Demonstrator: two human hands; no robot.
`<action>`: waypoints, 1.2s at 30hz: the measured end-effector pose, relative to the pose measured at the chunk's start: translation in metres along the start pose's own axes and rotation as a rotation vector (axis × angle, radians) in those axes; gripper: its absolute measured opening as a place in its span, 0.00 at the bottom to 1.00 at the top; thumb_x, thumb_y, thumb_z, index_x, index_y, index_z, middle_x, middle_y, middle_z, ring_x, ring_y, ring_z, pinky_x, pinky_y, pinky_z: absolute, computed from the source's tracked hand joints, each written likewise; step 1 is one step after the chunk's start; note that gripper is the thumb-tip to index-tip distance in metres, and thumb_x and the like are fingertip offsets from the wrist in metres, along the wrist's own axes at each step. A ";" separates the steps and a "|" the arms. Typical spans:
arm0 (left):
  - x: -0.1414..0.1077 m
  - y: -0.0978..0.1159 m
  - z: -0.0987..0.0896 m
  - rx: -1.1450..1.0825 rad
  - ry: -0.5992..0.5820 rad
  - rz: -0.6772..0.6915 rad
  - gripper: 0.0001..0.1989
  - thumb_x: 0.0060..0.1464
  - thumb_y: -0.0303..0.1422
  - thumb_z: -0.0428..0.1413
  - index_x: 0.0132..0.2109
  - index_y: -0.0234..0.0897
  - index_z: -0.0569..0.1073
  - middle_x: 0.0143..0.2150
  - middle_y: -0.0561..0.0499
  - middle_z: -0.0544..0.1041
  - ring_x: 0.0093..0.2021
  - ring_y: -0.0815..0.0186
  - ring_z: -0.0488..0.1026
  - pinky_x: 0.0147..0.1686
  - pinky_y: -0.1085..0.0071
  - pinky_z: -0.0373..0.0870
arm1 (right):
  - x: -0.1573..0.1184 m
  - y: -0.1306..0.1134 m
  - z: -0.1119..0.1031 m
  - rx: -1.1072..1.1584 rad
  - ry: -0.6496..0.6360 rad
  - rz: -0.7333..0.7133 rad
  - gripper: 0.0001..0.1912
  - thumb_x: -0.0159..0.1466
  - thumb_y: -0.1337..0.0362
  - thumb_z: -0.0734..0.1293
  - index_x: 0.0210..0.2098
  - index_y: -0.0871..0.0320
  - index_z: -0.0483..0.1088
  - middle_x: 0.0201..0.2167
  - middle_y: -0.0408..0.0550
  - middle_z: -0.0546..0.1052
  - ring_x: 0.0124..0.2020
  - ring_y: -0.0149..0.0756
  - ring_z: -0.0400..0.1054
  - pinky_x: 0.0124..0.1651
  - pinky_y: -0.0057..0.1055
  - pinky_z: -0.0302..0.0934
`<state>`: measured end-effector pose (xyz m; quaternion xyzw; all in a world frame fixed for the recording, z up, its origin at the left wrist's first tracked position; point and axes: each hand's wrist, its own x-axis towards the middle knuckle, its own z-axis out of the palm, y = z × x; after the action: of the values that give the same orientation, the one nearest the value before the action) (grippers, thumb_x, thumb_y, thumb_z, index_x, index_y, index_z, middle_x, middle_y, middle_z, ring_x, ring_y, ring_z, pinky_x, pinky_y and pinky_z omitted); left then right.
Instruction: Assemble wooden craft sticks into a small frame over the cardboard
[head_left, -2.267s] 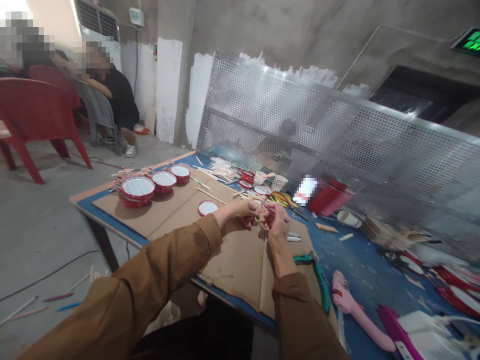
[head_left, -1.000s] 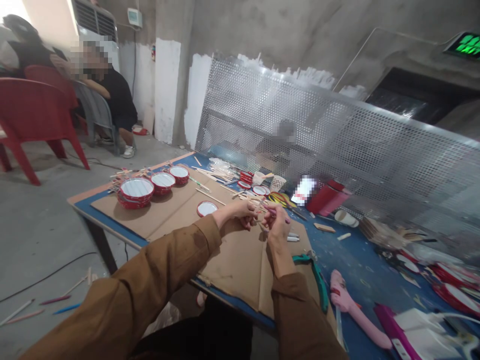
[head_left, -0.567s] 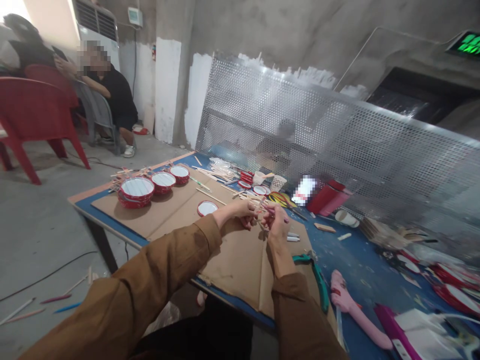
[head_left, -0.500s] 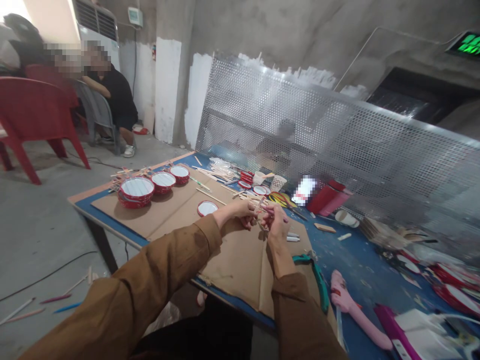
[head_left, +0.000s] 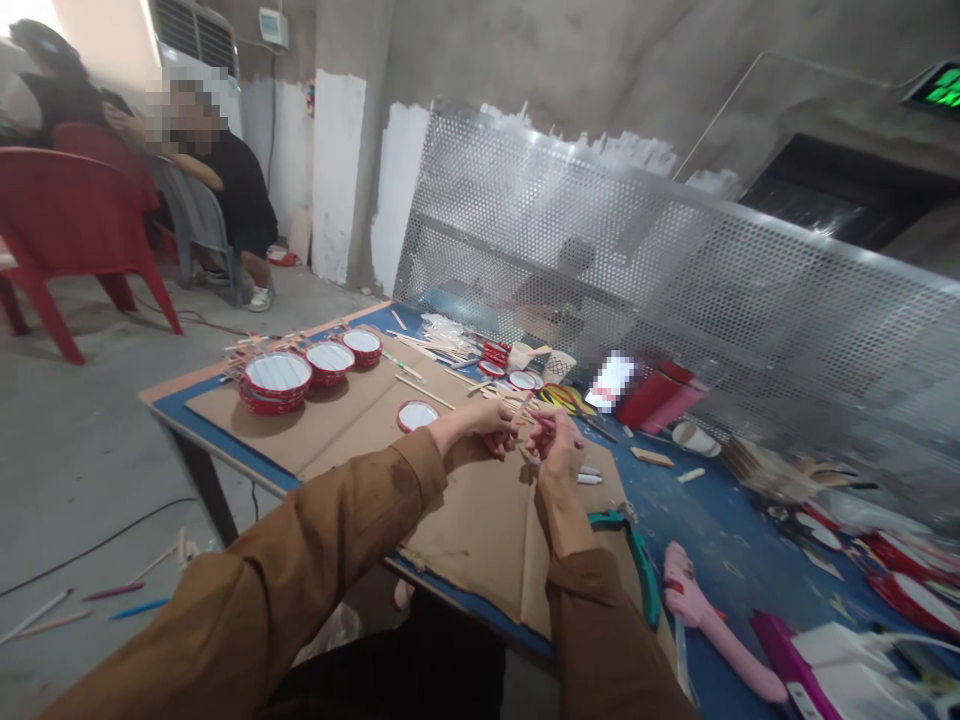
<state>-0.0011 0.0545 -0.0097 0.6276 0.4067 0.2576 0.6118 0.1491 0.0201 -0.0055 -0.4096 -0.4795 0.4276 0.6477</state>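
Note:
Over the cardboard sheet (head_left: 465,510), my left hand (head_left: 491,425) is closed on a small flat wooden stick (head_left: 523,407), which has a reddish mark on it. Close beside it, my right hand (head_left: 559,450) grips a slim purple-red pen (head_left: 547,424), its near end poking out past the fingers. The tip is too small to make out. Left of my hands lies a round white disc with a red rim (head_left: 417,415). Two silvery-white markers (head_left: 589,479) lie just right of my right hand.
Stacked red-rimmed round pieces (head_left: 276,375) stand at the sheet's left. Loose wooden sticks (head_left: 450,345), paper cups (head_left: 559,366) and a lit phone (head_left: 611,382) lie toward the back. Teal-handled pliers (head_left: 641,565) and a pink glue gun (head_left: 705,615) lie right. A perforated metal panel (head_left: 645,260) stands behind.
My right hand has moved slightly right, opening a small gap between the pen and the wooden stick. Both hands keep their grip. The view has shifted slightly.

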 end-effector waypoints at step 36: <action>-0.001 0.002 0.001 0.025 0.012 -0.011 0.10 0.62 0.33 0.59 0.34 0.32 0.71 0.22 0.51 0.76 0.21 0.69 0.75 0.26 0.75 0.73 | -0.001 -0.001 -0.003 -0.034 -0.059 0.066 0.23 0.57 0.44 0.72 0.33 0.59 0.74 0.17 0.37 0.72 0.13 0.25 0.63 0.14 0.20 0.48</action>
<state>-0.0004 0.0537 -0.0077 0.6314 0.4173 0.2528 0.6028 0.1522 0.0189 -0.0054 -0.4234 -0.4916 0.4524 0.6119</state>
